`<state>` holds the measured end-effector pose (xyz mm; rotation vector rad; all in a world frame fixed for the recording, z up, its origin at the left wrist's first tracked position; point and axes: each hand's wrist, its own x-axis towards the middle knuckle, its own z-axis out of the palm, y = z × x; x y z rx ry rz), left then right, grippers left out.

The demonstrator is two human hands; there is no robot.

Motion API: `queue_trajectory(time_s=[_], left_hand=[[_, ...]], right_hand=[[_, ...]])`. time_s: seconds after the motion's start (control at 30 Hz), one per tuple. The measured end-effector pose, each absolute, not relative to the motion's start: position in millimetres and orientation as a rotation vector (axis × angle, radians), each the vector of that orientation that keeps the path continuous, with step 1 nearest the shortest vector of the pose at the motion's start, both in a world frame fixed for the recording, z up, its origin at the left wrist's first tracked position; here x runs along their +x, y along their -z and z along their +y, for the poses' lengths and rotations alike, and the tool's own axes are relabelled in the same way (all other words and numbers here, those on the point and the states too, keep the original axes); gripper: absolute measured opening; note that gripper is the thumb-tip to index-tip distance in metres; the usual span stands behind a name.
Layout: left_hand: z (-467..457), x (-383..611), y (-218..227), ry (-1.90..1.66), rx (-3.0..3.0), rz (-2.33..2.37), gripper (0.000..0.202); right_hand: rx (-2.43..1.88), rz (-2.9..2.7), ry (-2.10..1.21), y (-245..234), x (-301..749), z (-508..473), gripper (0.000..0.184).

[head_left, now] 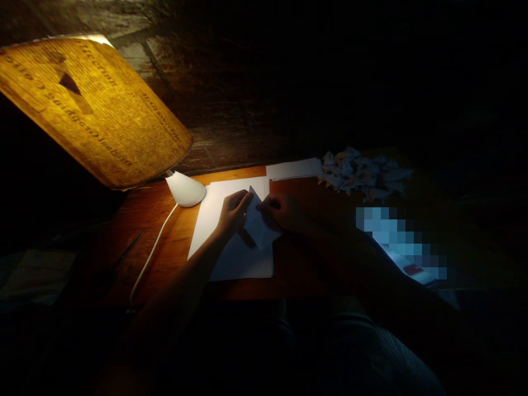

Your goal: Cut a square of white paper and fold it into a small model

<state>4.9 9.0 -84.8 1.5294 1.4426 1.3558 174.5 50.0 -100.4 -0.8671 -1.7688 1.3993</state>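
Between my two hands is a folded piece of white paper (256,224), its pointed tip upward. My left hand (234,210) pinches its left edge near the tip, fingers curled. On the other side my right hand (280,210) is closed, with thumb and finger at the paper's right edge; much of this hand lies in shadow. Beneath both hands lies a stack of white paper sheets (206,236), and a dark shadow falls across it.
A lamp with a printed shade (103,115) and a white base (183,190) stands at the left, its white cord (154,242) trailing forward over the wooden table (165,247). Paper strips (292,169) and a heap of folded paper pieces (363,173) lie behind. A lit screen (396,253) is at right.
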Motion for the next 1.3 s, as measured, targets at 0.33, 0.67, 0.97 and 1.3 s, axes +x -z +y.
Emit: queue_trajectory(time_s=[0.33, 0.67, 0.97, 1.3], left_hand=[[6.6, 5.8, 83.2, -1.406, 1.594, 1.504, 0.061], [6.3, 5.4, 81.1, -1.426, 1.544, 1.493, 0.063], [4.9, 7.3, 80.2, -1.446, 1.494, 1.430, 0.063], [4.7, 6.6, 84.5, -1.192, 1.563, 1.335, 0.060]], right_hand=[[-0.879, -1.689, -1.458, 98.4, 172.6, 49.0, 0.040], [-0.869, -1.685, -1.460, 92.9, 175.0, 48.3, 0.045], [-0.844, -1.506, -1.645, 96.7, 172.1, 50.4, 0.045], [-0.748, -1.478, -1.654, 100.9, 172.8, 53.7, 0.040]])
